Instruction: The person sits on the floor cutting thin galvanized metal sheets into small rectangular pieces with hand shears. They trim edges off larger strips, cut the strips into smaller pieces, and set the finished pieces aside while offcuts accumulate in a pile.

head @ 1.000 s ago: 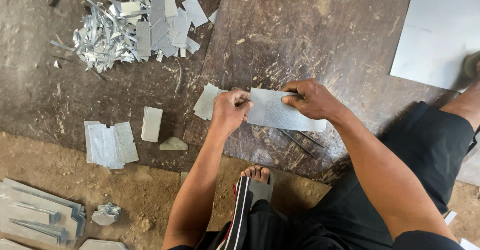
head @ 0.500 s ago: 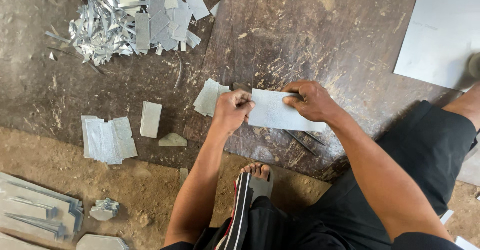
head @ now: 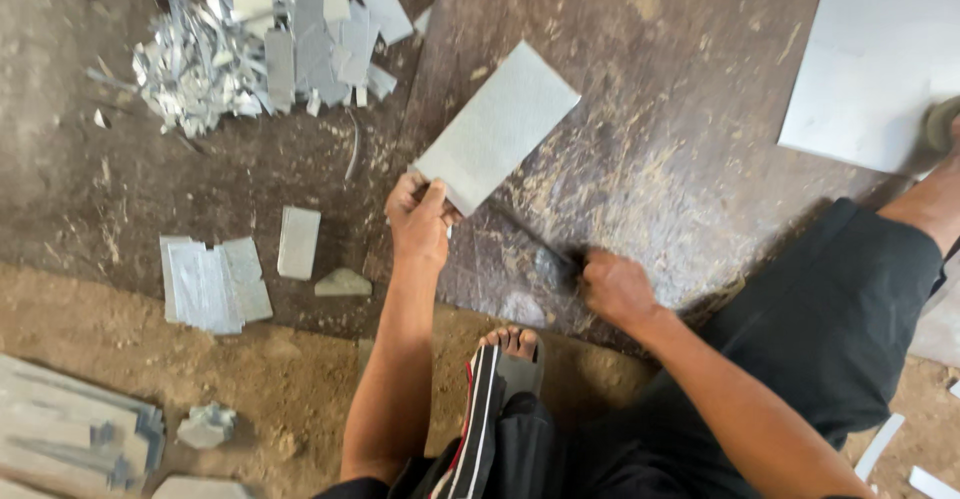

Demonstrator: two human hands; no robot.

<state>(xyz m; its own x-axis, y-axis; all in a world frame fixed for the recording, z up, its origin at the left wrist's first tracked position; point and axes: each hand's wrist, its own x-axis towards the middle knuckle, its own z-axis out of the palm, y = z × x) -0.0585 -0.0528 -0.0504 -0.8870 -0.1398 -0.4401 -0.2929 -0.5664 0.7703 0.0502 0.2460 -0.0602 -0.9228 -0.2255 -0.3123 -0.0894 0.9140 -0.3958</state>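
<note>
A grey rectangular metal sheet piece (head: 497,126) is pinched at its lower corner by the left hand (head: 420,221), the grip clamped on that corner with the thumb on top. The piece is raised over a dark, scratched board (head: 660,159) lying on the floor; whether its far end touches the board cannot be told. Its long axis runs diagonally, from the held corner near the board's left edge up and away toward the upper right, and its broad face is turned to the camera.

The right hand (head: 615,289) is closed in a fist around a dark tool (head: 545,251), of which only a thin blurred length is seen, slanting toward the piece's lower corner. This hand sits below and to the right of the piece, near the board's near edge.

Open board surface is left to the right of the piece and above it, as far as a large pale sheet (head: 880,59) resting on the board's far right. To the left of the piece, past the board's edge, a heap of shiny offcuts (head: 250,49) is seen at upper left, and a few small cut rectangles (head: 215,279) lie at lower left. A bare foot (head: 512,344) is set just below the board's near edge, beneath the piece.
</note>
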